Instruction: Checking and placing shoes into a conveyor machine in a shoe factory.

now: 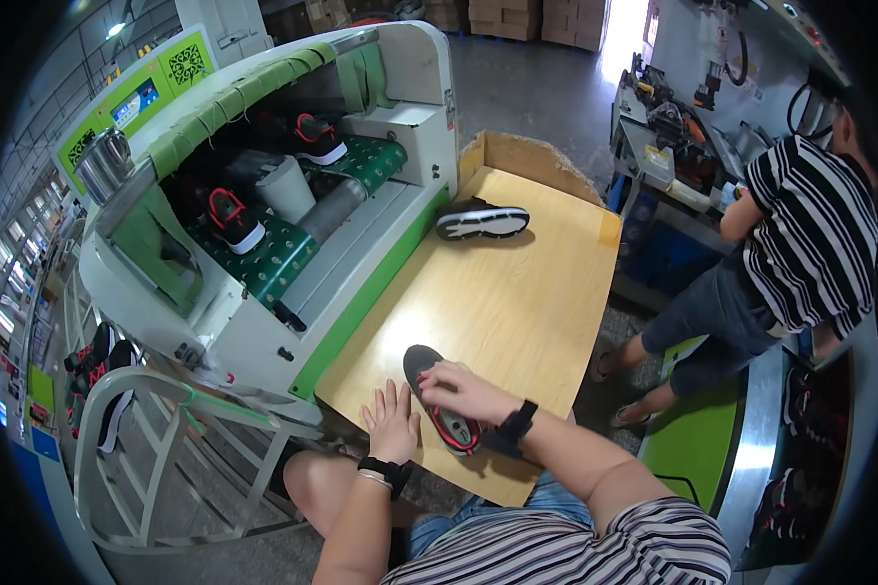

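Five fingers splay on the left hand; right hand curls over shoe.

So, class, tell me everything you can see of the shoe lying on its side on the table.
The shoe lies on its side on the wood-look table, beside the white-and-green machine. Its pale sole, patterned with black, faces the person; a little of the dark, seemingly fabric upper shows behind. Neither left hand nor right hand touches it.
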Demonstrator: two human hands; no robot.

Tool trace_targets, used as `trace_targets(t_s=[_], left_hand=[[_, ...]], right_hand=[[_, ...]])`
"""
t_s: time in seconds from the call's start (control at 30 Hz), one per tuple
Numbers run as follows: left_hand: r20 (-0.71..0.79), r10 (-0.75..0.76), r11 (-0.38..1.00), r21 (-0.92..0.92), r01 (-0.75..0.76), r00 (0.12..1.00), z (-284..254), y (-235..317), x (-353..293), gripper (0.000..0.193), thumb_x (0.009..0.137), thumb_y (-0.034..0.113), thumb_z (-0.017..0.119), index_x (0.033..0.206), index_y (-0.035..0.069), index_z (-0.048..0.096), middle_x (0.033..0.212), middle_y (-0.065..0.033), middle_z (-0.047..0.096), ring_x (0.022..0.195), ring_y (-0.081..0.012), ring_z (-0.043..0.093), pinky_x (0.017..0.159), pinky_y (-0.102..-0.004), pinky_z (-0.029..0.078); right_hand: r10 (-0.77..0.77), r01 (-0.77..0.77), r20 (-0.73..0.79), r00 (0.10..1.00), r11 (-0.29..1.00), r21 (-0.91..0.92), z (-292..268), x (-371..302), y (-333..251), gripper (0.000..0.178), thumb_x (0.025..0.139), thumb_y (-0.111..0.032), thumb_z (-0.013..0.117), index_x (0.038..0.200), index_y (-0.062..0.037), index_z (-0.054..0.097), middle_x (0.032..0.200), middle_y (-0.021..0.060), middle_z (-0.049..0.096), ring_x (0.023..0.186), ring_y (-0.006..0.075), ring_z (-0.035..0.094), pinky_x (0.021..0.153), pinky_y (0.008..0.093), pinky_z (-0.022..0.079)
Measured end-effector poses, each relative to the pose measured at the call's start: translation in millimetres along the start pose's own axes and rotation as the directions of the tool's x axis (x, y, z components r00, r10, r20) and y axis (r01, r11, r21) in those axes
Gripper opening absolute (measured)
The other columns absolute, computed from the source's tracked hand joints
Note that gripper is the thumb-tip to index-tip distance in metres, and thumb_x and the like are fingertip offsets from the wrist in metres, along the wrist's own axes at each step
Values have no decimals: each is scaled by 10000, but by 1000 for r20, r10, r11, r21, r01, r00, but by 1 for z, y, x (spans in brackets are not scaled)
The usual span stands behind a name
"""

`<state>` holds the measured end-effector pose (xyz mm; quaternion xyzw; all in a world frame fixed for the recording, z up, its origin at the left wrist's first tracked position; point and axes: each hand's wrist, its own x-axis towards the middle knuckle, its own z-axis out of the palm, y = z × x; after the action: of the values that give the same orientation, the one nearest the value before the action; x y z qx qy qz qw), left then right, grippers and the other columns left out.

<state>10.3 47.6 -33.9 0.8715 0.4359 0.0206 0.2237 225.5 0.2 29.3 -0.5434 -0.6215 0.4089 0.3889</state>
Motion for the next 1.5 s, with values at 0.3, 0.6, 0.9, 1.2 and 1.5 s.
trace_targets(t_s=[0.3, 0.6, 0.9, 1.2, 1.5], left_hand=[[71, -35, 999, -8, 35, 997, -10, 5, 2, 662, 1008, 344, 468, 1590, 155, 217, 1666, -178, 99, 1531, -416, 58, 1168, -677, 23], [118, -86, 996, 12, 85, 989, -6, -1, -2, 690, 1013, 370, 456, 1605, 183, 155, 1675, -154, 63, 1537, -402, 30, 1169, -677, 19], [118, -82, 997, 11, 82, 990, -7, -1, 4, 684, 1014, 376, 451, 1604, 179, 165, 1675, -150, 78, 1537, -396, 41, 1171, -675, 35], [74, -55, 998, 21, 53, 996, -3, 1, 3, 646, 1022, 328, 430, 1598, 159, 192, 1674, -161, 80, 1537, -401, 40, 1175, -664, 13], [53, -39, 999, 16, 39, 998, 0, 0, 4, 638, 1028, 333, 424, 1601, 176, 193, 1678, -148, 70, 1541, -389, 34, 1177, -664, 17]], right_hand=[[-101, -354, -470, 877, 526, -773, -176, 134, 67, 823, 782, -331, 790, 1469, -80, 415, 1527, 152, 406, 1431, 392, 327, 1172, 552, 276], [281, -647, -609, 742, 60, -760, -228, 169, 53, 847, 696, -356, 868, 1399, -98, 473, 1421, 112, 494, 1403, 294, 395, 1176, 609, 225], [-31, -399, -428, 903, 302, -866, -191, 86, 80, 394, 758, -121, 746, 1053, -84, 488, 1011, 186, 618, 949, 391, 621, 826, 490, 502], [-60, -93, -138, 989, 476, -874, -203, -119, 38, 456, 727, 9, 722, 1138, -24, 527, 1451, 256, 455, 1365, 448, 409, 1125, 455, 385], [324, -269, -694, 644, 944, 190, -79, -121, 40, 760, 930, -309, 712, 1476, 15, 294, 1385, 197, 484, 1255, 272, 511, 1074, 355, 401]])
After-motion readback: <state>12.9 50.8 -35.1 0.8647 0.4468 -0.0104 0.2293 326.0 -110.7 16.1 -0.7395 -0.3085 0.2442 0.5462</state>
